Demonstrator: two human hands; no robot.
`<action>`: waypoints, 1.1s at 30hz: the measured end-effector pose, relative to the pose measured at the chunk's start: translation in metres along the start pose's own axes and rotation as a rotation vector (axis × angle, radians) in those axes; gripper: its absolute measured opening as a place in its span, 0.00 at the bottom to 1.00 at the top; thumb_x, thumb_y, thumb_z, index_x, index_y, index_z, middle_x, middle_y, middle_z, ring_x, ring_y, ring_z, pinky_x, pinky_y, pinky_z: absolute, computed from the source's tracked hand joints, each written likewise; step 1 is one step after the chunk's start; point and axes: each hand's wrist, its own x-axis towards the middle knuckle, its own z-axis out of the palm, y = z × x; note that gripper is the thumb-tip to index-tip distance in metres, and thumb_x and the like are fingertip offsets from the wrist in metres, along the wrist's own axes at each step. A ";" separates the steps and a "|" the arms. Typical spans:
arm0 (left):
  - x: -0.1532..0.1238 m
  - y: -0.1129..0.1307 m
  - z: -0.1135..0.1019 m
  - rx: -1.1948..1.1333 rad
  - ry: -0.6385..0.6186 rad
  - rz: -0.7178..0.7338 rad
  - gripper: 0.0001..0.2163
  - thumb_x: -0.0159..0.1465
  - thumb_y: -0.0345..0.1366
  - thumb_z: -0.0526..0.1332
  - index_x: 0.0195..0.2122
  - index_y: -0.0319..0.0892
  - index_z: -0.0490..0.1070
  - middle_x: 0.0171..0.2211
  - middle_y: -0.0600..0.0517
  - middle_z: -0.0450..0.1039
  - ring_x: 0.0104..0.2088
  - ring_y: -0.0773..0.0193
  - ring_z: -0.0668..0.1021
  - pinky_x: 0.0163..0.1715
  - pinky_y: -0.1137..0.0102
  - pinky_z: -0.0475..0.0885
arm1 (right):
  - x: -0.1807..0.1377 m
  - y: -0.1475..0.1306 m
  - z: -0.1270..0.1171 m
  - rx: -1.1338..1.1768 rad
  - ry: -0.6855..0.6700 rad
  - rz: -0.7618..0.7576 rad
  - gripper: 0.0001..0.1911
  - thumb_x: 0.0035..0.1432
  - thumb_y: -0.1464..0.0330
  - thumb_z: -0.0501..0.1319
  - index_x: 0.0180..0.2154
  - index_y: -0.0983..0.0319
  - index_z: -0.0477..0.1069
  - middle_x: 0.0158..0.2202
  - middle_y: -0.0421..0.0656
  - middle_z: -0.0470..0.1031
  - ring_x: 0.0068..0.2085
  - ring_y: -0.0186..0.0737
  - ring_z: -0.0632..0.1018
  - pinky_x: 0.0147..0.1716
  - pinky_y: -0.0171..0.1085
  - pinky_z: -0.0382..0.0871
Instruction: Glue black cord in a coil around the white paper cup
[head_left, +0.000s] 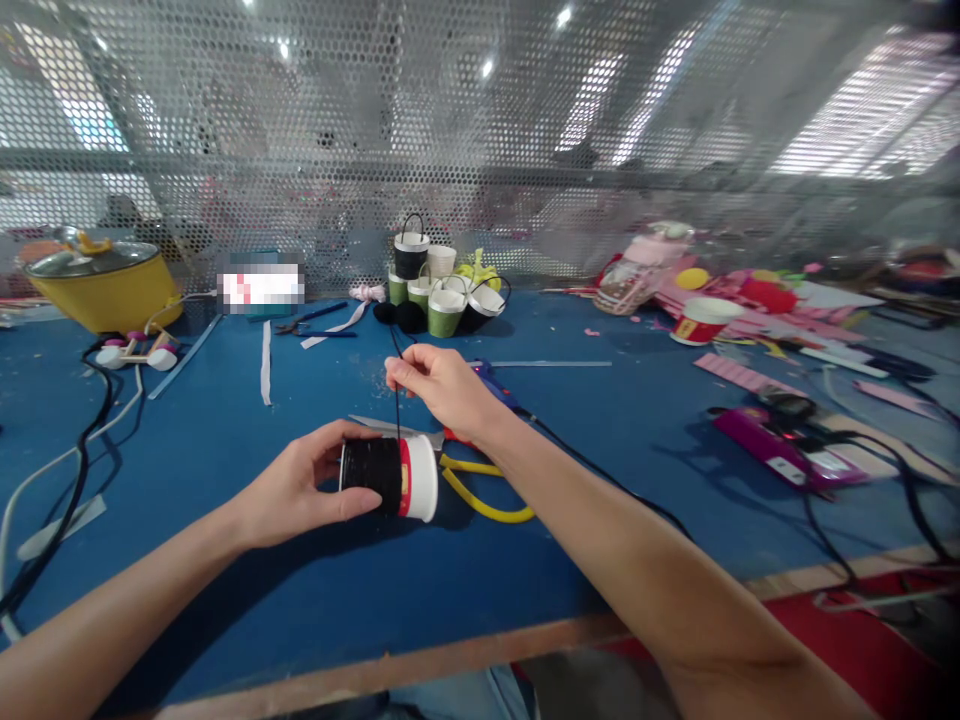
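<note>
Head view: the left hand has its fingers wrapped around a paper cup lying sideways on the blue bench. The cup is wound with black cord, which the right hand fingers pinch above it. What is in the handled cups behind cannot be told.

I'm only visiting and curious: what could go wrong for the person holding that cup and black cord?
1. The right hand pinches the black cord taut. If the pinch slips, the wraps on the cup might loosen.
2. The left hand grips the cup on its side, and a hard squeeze could dent it.
3. The scissors lie right behind the cup, with the glue gun just beyond. The cord may snag on them.
</note>
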 end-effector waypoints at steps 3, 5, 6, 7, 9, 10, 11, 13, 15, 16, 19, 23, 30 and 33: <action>0.000 -0.001 0.000 0.053 0.034 0.095 0.18 0.54 0.34 0.64 0.45 0.42 0.63 0.43 0.49 0.68 0.42 0.61 0.73 0.43 0.66 0.69 | 0.000 0.002 0.001 0.029 -0.028 0.054 0.12 0.55 0.65 0.55 0.22 0.63 0.64 0.23 0.40 0.69 0.24 0.30 0.66 0.27 0.33 0.60; -0.001 -0.003 -0.001 0.092 0.048 0.173 0.19 0.54 0.32 0.63 0.46 0.43 0.62 0.44 0.49 0.67 0.43 0.61 0.72 0.45 0.66 0.69 | -0.001 0.002 0.002 0.038 -0.053 0.086 0.12 0.55 0.65 0.55 0.22 0.63 0.63 0.23 0.40 0.69 0.24 0.30 0.66 0.27 0.33 0.61; -0.001 -0.004 -0.001 0.114 0.051 0.210 0.19 0.54 0.32 0.63 0.47 0.44 0.62 0.44 0.49 0.66 0.44 0.62 0.71 0.45 0.67 0.68 | -0.001 0.001 0.002 0.038 -0.065 0.098 0.12 0.55 0.66 0.55 0.21 0.63 0.63 0.23 0.40 0.69 0.24 0.30 0.66 0.27 0.33 0.61; -0.002 -0.005 -0.001 0.140 0.054 0.245 0.19 0.54 0.32 0.63 0.47 0.44 0.62 0.44 0.49 0.66 0.44 0.62 0.71 0.45 0.67 0.68 | -0.002 0.001 0.002 0.034 -0.077 0.106 0.12 0.55 0.66 0.55 0.21 0.63 0.64 0.23 0.40 0.69 0.24 0.30 0.66 0.27 0.33 0.61; -0.002 -0.007 -0.001 0.205 0.057 0.307 0.20 0.54 0.31 0.64 0.48 0.45 0.61 0.44 0.49 0.65 0.45 0.61 0.71 0.45 0.67 0.68 | -0.003 0.001 0.002 0.021 -0.095 0.118 0.12 0.54 0.66 0.56 0.21 0.63 0.64 0.23 0.40 0.69 0.24 0.30 0.66 0.27 0.33 0.60; -0.002 -0.007 -0.001 0.242 0.060 0.333 0.21 0.54 0.31 0.64 0.49 0.45 0.61 0.45 0.48 0.65 0.45 0.61 0.70 0.45 0.67 0.68 | -0.004 0.001 0.001 0.015 -0.103 0.123 0.12 0.54 0.65 0.56 0.21 0.63 0.64 0.22 0.39 0.68 0.24 0.30 0.66 0.27 0.33 0.60; -0.002 -0.008 -0.002 0.280 0.065 0.355 0.21 0.54 0.31 0.64 0.49 0.45 0.61 0.45 0.47 0.65 0.46 0.60 0.70 0.46 0.66 0.68 | -0.004 0.001 0.001 0.012 -0.114 0.127 0.12 0.53 0.65 0.57 0.21 0.63 0.64 0.22 0.39 0.68 0.24 0.30 0.66 0.26 0.33 0.60; -0.002 -0.007 -0.002 0.355 0.078 0.394 0.22 0.54 0.32 0.64 0.50 0.44 0.61 0.46 0.46 0.64 0.47 0.58 0.69 0.46 0.65 0.68 | -0.006 0.002 0.001 0.009 -0.135 0.134 0.12 0.52 0.64 0.58 0.21 0.63 0.64 0.22 0.39 0.68 0.23 0.30 0.66 0.26 0.33 0.60; -0.003 -0.006 -0.001 0.414 0.089 0.423 0.22 0.55 0.32 0.64 0.50 0.44 0.60 0.46 0.45 0.65 0.48 0.57 0.69 0.46 0.63 0.68 | -0.007 0.002 0.001 -0.007 -0.162 0.143 0.13 0.52 0.63 0.58 0.21 0.63 0.64 0.21 0.38 0.68 0.23 0.30 0.65 0.25 0.33 0.59; -0.003 -0.005 -0.001 0.438 0.092 0.440 0.22 0.55 0.32 0.63 0.50 0.44 0.60 0.46 0.45 0.65 0.48 0.56 0.70 0.46 0.62 0.68 | -0.008 0.002 0.001 -0.024 -0.176 0.148 0.13 0.52 0.63 0.58 0.21 0.63 0.64 0.21 0.38 0.67 0.22 0.30 0.64 0.25 0.33 0.58; -0.005 -0.003 -0.001 0.530 0.115 0.463 0.22 0.55 0.33 0.63 0.50 0.44 0.61 0.47 0.44 0.65 0.49 0.55 0.69 0.47 0.61 0.68 | -0.010 -0.001 0.000 -0.087 -0.214 0.164 0.13 0.52 0.62 0.58 0.21 0.63 0.65 0.19 0.36 0.64 0.21 0.30 0.62 0.22 0.32 0.55; -0.007 -0.002 -0.001 0.634 0.118 0.533 0.21 0.57 0.33 0.62 0.51 0.44 0.59 0.49 0.44 0.64 0.49 0.55 0.69 0.47 0.60 0.68 | -0.013 -0.008 -0.002 -0.117 -0.251 0.180 0.13 0.52 0.63 0.58 0.21 0.63 0.64 0.21 0.37 0.66 0.23 0.31 0.63 0.24 0.33 0.55; -0.007 -0.006 -0.002 0.754 0.110 0.649 0.22 0.57 0.30 0.61 0.52 0.43 0.58 0.50 0.42 0.62 0.51 0.54 0.67 0.49 0.59 0.67 | -0.016 -0.009 -0.005 -0.164 -0.314 0.196 0.14 0.53 0.61 0.57 0.22 0.61 0.59 0.21 0.36 0.60 0.24 0.31 0.61 0.23 0.33 0.53; -0.005 -0.007 -0.002 0.795 0.112 0.700 0.21 0.58 0.28 0.60 0.52 0.43 0.58 0.50 0.42 0.62 0.52 0.54 0.66 0.49 0.58 0.66 | -0.015 -0.005 -0.006 -0.186 -0.368 0.181 0.14 0.55 0.59 0.55 0.24 0.61 0.59 0.23 0.36 0.61 0.25 0.32 0.61 0.24 0.33 0.54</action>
